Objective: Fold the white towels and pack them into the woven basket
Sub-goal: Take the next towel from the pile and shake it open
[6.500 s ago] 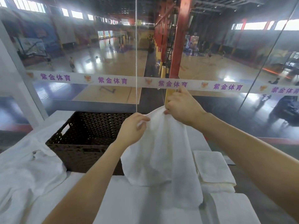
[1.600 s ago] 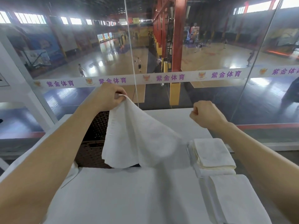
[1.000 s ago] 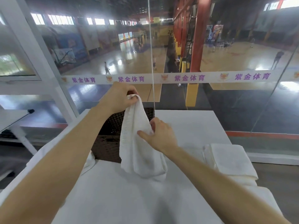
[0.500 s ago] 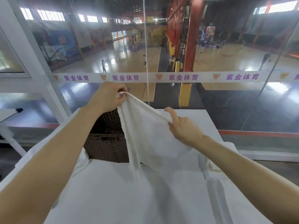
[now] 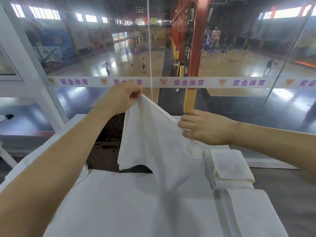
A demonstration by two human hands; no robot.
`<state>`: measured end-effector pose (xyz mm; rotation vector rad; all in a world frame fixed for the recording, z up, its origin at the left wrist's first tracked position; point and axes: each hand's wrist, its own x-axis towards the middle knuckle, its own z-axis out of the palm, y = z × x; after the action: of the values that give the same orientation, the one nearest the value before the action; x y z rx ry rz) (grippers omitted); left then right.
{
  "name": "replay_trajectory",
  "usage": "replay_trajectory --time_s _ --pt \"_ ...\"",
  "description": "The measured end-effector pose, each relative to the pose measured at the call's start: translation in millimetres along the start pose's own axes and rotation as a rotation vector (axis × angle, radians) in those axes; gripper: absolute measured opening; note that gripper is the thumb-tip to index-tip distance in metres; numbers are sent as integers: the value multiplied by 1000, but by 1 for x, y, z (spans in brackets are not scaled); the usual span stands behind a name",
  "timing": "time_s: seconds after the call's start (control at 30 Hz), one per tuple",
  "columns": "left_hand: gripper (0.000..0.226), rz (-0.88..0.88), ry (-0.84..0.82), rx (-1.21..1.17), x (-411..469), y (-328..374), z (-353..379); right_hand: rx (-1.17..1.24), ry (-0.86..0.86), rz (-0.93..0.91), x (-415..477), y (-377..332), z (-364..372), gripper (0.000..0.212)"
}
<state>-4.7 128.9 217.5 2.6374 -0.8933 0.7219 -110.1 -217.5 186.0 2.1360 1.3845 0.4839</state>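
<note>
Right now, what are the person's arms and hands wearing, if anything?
Both arms are bare as far as the picture reaches: no sleeve shows on the left forearm or the right forearm. The left hand and right hand wear no gloves, and I see no watch, bracelet or ring.

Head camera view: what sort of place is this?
Probably an indoor sports hall, seen through a glass wall from an upper level: polished wooden courts lie below, with players on them.
</note>
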Motion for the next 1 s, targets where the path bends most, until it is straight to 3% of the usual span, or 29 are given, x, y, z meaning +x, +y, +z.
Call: replay_trajectory --time_s 0.1,0.2,0.33,0.5,0.6,0.7,0.9,1.0 --pt "40 0 20 -52 4 -7 7 -83 52 -266 4 4 -5 25" --pt "38 -27 -7 -79 3 -13 14 -78 19 -365 6 1 -4 23" --pt "28 -38 -31 -101 -2 -4 21 7 118 -125 19 9 -10 31" --pt "17 -113 -59 -314 -9 24 9 116 172 172 37 18 -16 17" --pt "44 -108 -88 -391 -12 39 2 173 161 327 41 23 -20 24" --pt "45 -78 -86 -383 -13 50 -3 244 94 495 45 25 -26 33" --pt "38 -42 -83 -358 -1 61 -3 343 110 768 47 25 -30 31" --pt "26 -20 -40 -311 8 59 5 361 118 881 45 23 -31 33"
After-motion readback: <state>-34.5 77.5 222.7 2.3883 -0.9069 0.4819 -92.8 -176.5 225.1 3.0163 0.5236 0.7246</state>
